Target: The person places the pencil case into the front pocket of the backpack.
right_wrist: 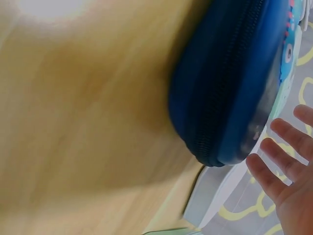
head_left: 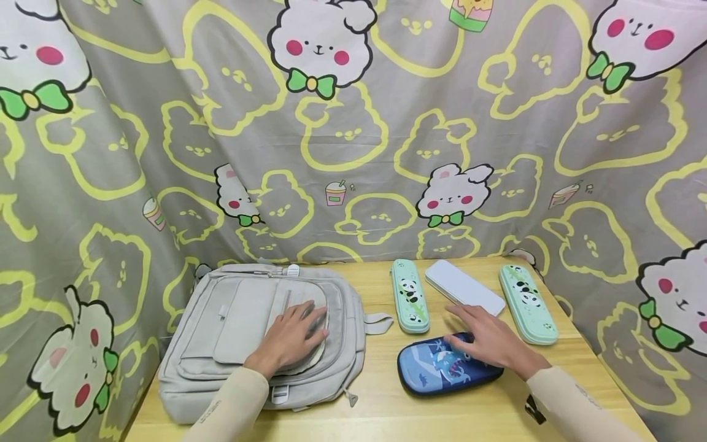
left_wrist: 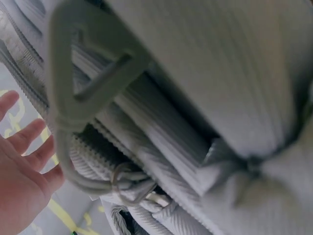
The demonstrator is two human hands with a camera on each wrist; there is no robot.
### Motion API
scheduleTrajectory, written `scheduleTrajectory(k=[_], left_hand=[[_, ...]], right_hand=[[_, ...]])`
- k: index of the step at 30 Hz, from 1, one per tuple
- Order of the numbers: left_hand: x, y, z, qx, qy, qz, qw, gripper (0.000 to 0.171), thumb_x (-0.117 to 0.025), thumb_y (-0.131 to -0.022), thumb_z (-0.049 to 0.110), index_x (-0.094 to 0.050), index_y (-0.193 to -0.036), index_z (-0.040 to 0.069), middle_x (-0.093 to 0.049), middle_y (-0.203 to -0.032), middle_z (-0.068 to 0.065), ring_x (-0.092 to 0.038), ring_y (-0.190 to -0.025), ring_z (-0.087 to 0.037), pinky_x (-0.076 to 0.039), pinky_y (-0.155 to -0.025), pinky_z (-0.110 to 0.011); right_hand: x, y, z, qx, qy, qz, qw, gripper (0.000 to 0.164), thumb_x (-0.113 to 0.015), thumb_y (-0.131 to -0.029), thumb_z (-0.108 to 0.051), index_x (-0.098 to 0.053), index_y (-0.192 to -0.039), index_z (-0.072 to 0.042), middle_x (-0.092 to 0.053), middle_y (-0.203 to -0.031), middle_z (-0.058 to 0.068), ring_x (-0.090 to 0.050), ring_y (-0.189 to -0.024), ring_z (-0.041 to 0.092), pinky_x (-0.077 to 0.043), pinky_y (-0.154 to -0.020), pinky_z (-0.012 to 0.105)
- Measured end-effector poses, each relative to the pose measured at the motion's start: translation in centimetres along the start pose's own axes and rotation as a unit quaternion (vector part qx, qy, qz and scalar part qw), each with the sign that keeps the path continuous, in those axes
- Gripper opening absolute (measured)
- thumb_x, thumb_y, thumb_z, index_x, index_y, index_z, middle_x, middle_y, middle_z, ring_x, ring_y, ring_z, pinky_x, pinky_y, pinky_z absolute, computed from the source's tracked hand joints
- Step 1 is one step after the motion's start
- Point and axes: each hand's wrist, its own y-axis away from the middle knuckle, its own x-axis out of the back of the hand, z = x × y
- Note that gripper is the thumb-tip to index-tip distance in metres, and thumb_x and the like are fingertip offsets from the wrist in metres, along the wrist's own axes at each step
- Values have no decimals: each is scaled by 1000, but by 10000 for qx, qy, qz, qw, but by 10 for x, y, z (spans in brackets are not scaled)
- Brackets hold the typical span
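My left hand (head_left: pixel 293 341), fingers spread, is over the pale grey backpack (head_left: pixel 243 322), with its zips and flapped front pocket, along the tabletop's left edge. My right hand (head_left: pixel 488 337), fingers apart, is over the blue zip case (head_left: pixel 428 365), cartoon creature on its lid, between backpack and right edge. Grey cloth (head_left: pixel 342 141) with yellow outlines hangs behind the wood-grained tabletop (head_left: pixel 381 423).
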Motion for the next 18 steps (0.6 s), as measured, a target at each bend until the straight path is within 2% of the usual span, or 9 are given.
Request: scheduleTrajectory(k=[5, 18], left_hand=[[-5, 1, -1, -86, 6, 53, 9999, 56, -63, -109, 49, -58, -158, 24, -49, -166, -17, -47, -149, -47, -43, -112, -71], [-6, 4, 2, -14, -48, -130, 9999, 62, -64, -106, 57, -57, -160, 27, -49, -166, -16, -43, -153, -46, -39, -116, -70]], right_hand=[[-2, 6, 0, 73, -79, 1, 9999, 75, -72, -98, -65, -62, -154, -16, -64, -150, 19, -62, -136, 44, -53, -105, 68], [-14, 15, 1, 345, -7, -5, 9994, 72, -72, -97, -64, -66, -150, -16, -68, -146, 13, -65, -132, 40, -52, -107, 65]])
